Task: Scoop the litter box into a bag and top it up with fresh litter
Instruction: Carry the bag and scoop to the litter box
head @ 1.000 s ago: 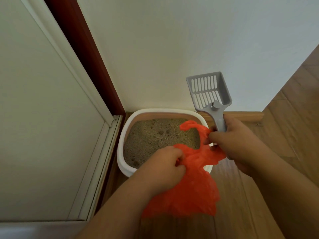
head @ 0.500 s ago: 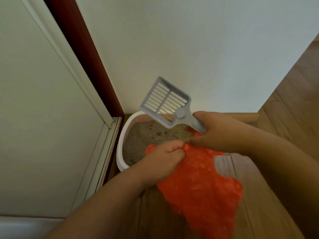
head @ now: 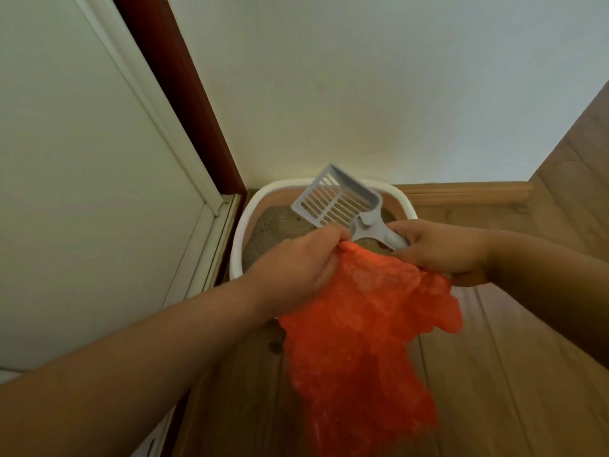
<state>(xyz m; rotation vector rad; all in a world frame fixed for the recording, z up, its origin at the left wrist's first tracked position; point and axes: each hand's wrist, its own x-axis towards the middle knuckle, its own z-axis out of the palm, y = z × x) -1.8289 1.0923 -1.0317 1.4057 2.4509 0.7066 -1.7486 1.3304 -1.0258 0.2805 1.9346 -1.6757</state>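
Above the litter box in the corner, the left hand pinches the orange bag while the right hand grips both bag and scoop; likely step: opening the bag, and next its 2 edges need spreading.

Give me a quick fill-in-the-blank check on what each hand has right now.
1. The right hand grips the handle of the grey ____.
2. The left hand pinches the edge of the ____ bag.
3. The scoop is held above the ____ box.

Missing words: scoop; orange; litter
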